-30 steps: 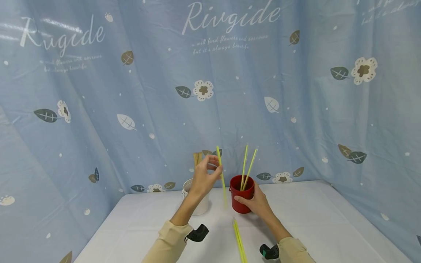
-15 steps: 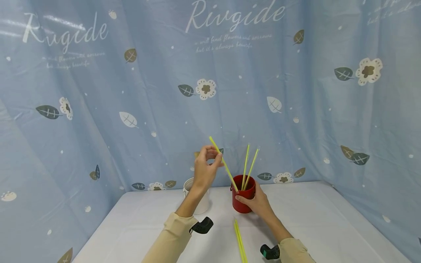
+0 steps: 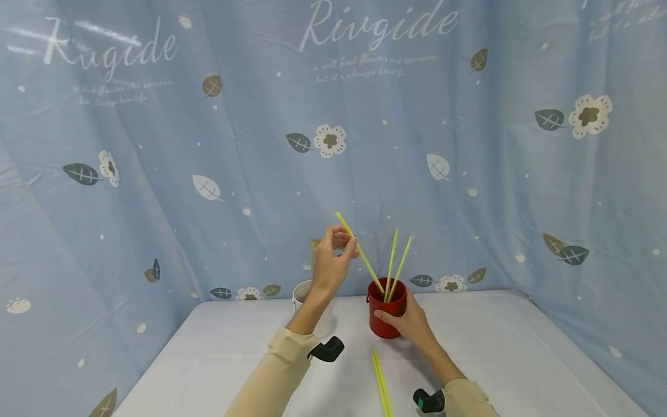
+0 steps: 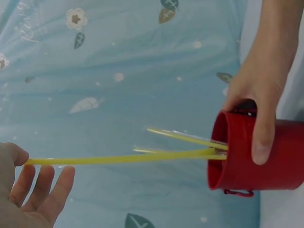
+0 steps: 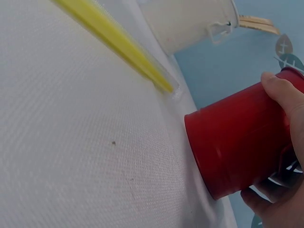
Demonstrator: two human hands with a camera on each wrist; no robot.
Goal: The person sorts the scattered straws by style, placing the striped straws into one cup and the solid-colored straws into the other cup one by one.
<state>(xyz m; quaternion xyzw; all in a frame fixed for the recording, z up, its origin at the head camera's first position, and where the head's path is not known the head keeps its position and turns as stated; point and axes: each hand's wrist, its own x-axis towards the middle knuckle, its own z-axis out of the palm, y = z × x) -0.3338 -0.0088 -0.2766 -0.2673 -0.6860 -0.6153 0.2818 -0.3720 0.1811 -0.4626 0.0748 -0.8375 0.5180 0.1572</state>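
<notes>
My left hand [image 3: 333, 260] pinches a yellow straw [image 3: 359, 249] between thumb and fingers near its upper end. The straw slants down to the right, and its lower end is inside the mouth of a small red bucket [image 3: 383, 321]. Two more yellow straws [image 3: 399, 260] in clear wrapping stand in that bucket, leaning right. With thumb at the front and fingers behind, my right hand [image 3: 414, 321] grips the bucket's right side. The right wrist view shows the red bucket [image 5: 237, 137] upright on the white table, fingers partly hidden behind it.
Left of the red bucket stands a white bucket [image 3: 300, 292], partly behind my left forearm, with wooden sticks [image 5: 256, 23] in it. Several wrapped yellow straws [image 3: 382, 382] lie on the white tablecloth [image 3: 208, 353] in front. A blue patterned curtain [image 3: 250, 145] hangs behind.
The straw in my left hand has moved right and tilted; its lower end has gone from beside the red bucket into its mouth. My right hand has kept its grip.
</notes>
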